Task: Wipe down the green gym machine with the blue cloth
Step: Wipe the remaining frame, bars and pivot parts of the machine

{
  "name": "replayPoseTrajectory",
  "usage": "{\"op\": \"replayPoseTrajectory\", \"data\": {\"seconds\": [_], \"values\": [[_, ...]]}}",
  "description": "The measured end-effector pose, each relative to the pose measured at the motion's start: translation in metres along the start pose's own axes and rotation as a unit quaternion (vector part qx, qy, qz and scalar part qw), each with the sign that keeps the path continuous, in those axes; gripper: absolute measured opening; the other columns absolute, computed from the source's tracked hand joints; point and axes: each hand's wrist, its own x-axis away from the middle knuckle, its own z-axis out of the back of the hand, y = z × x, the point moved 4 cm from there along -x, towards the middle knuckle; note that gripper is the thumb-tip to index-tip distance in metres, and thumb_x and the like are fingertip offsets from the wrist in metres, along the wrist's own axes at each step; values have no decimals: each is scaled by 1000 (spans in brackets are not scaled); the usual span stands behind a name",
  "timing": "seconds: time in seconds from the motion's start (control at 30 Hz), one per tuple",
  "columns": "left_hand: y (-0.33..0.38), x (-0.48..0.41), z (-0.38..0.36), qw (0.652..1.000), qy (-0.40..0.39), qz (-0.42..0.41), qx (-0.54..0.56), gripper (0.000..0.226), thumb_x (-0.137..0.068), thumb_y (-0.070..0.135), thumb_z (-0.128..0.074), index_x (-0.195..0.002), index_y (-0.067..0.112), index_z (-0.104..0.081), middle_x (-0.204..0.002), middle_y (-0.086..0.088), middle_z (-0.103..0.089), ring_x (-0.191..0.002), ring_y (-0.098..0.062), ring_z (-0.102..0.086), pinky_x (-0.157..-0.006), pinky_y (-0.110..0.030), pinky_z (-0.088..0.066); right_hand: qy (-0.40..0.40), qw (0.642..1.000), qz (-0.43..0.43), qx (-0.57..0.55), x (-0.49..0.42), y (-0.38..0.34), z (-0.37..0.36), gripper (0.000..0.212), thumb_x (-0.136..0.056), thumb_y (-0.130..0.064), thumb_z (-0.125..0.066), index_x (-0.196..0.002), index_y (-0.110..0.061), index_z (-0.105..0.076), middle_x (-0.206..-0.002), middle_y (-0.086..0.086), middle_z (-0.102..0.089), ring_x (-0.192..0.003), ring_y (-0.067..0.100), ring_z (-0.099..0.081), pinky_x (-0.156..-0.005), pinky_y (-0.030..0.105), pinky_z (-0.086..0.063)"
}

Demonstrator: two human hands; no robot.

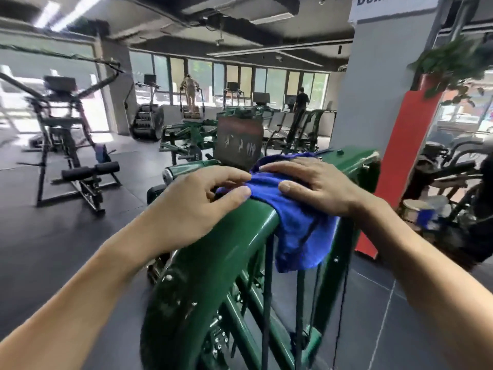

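The green gym machine (pixel 213 263) fills the lower middle of the head view, its thick curved top bar running up toward the centre. A blue cloth (pixel 296 228) is draped over that bar and hangs down its right side. My right hand (pixel 314 185) lies flat on top of the cloth, fingers straight, pressing it onto the bar. My left hand (pixel 197 206) sits on the bar just left of the cloth, its thumb and fingertips pinching the cloth's left edge.
A grey pillar with a red pad (pixel 400 156) stands close on the right, beside a potted plant (pixel 453 65). A black bench machine (pixel 74 156) is at the left, more green machines (pixel 192 140) behind. Two people stand at treadmills by the far windows.
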Motion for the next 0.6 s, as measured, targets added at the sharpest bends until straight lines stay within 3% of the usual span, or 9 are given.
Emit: {"op": "replayPoseTrajectory", "data": {"seconds": [0.07, 0.13, 0.2, 0.27, 0.33, 0.43, 0.6], "values": [[11, -2, -9, 997, 25, -3, -75, 33, -98, 48, -60, -128, 38, -69, -111, 27, -66, -103, 18, -56, -83, 2, -39, 0, 999, 36, -2, 7, 7, 0, 73, -94, -79, -34, -152, -36, -47, -149, -5, -57, -138, 15, -50, -117, 39, -35], [22, -4, -14, 990, 46, -8, -136, 34, -99, 52, -57, -128, 38, -68, -111, 22, -66, -104, 12, -56, -83, 1, -38, -3, 997, 75, 9, 12, 10, 3, 84, -90, -82, -41, -156, -31, -43, -150, -1, -55, -138, 18, -50, -117, 37, -35], [33, -5, -20, 983, 52, -4, -179, 31, -99, 53, -55, -120, 37, -71, -110, 20, -65, -102, 4, -57, -89, -8, -40, -12, 992, 119, 35, 15, 13, 5, 91, -86, -75, -60, -159, -24, -38, -151, 3, -53, -136, 20, -48, -115, 33, -33], [43, -5, -30, 973, 40, -3, -227, 31, -99, 56, -52, -116, 37, -71, -110, 21, -61, -105, -1, -55, -95, -25, -43, -19, 987, 149, 55, 12, 19, 3, 95, -82, -55, -76, -160, -19, -36, -153, 7, -50, -136, 26, -48, -113, 34, -34], [52, -2, -40, 958, 32, 3, -284, 34, -99, 58, -49, -118, 38, -68, -112, 18, -57, -111, -7, -52, -97, -32, -42, -17, 985, 163, 63, 10, 24, -3, 98, -75, -45, -77, -160, -19, -34, -159, 6, -44, -141, 29, -46, -114, 41, -37], [64, 6, -48, 934, 45, 13, -353, 39, -101, 56, -49, -127, 33, -66, -117, 12, -57, -112, -14, -55, -101, -37, -43, 4, 983, 168, 76, 10, 28, -8, 99, -71, -50, -73, -159, -25, -34, -166, -1, -33, -147, 27, -42, -114, 47, -39], [69, 29, -50, 934, 58, 33, -350, 45, -102, 55, -48, -138, 32, -61, -125, 14, -57, -116, -9, -55, -105, -38, -44, 127, 976, 151, 89, 11, 14, -16, 82, -67, -56, -69, -141, -22, -56, -141, 4, -63, -109, 36, -68, -90, 48, -52]]}}
